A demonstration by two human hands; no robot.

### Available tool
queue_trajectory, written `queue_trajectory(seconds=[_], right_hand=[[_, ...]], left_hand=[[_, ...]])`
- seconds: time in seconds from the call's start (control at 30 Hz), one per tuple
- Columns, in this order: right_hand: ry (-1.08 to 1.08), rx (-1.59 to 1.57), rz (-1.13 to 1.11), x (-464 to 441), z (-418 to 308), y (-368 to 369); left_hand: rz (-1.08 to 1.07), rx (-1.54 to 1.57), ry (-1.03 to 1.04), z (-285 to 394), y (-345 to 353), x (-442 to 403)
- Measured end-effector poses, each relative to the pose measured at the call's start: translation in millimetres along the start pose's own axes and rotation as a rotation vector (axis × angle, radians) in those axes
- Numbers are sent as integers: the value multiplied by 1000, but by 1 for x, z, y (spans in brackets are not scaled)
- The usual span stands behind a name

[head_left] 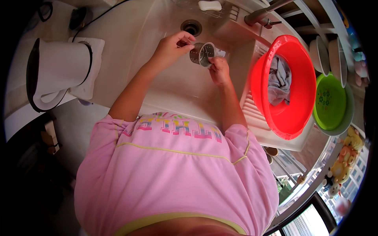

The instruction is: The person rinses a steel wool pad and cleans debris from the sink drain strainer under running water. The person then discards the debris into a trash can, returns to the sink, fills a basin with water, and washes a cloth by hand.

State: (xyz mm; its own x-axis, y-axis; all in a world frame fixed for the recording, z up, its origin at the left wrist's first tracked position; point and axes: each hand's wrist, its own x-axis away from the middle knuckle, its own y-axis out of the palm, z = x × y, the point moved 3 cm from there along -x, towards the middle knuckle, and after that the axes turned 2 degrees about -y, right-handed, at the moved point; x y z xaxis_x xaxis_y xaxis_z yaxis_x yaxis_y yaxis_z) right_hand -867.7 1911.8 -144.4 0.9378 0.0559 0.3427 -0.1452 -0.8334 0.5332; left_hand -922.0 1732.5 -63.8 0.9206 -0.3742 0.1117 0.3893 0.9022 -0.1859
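Observation:
Over the sink basin [173, 84], my right hand [219, 70] grips a small perforated metal strainer cup [195, 55] by its rim, the cup tilted on its side with its opening toward the right. My left hand [173, 47] is just left of the cup, thumb and fingers curled toward each other; whether anything tiny is between the fingertips cannot be made out. Beyond the hands lies the round drain hole [191, 27], uncovered.
A red tub [303, 82] with a grey cloth [278, 80] stands on the ribbed drainboard [252, 110] at right. A white kettle [63, 65] is at left. The faucet [260, 17] and white soap [210, 5] are at the back. Green and white basins [330, 98] stand far right.

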Motion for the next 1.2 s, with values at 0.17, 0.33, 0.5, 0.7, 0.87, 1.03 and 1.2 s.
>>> queue_trajectory(seconds=[0.17,0.33,0.5,0.7,0.87,1.03,1.2], right_hand=[[-42,225,-25,2,-7,8],[-68,478,126,8,-23,21],[-120,781,249,16,-51,42],[-168,917,288,11,-53,56],[-156,985,283,3,-46,55],[-139,1034,277,4,-44,54],[-185,1004,228,6,-43,59]], left_hand=[[-62,-188,-61,-6,2,-5],[-104,-59,-254,-29,0,-8],[151,69,-209,-22,-22,-9],[181,-140,-41,-1,-17,-8],[216,-198,-43,-10,-14,-15],[148,-112,-56,-22,-14,-23],[128,-88,-121,-21,-13,-26]])
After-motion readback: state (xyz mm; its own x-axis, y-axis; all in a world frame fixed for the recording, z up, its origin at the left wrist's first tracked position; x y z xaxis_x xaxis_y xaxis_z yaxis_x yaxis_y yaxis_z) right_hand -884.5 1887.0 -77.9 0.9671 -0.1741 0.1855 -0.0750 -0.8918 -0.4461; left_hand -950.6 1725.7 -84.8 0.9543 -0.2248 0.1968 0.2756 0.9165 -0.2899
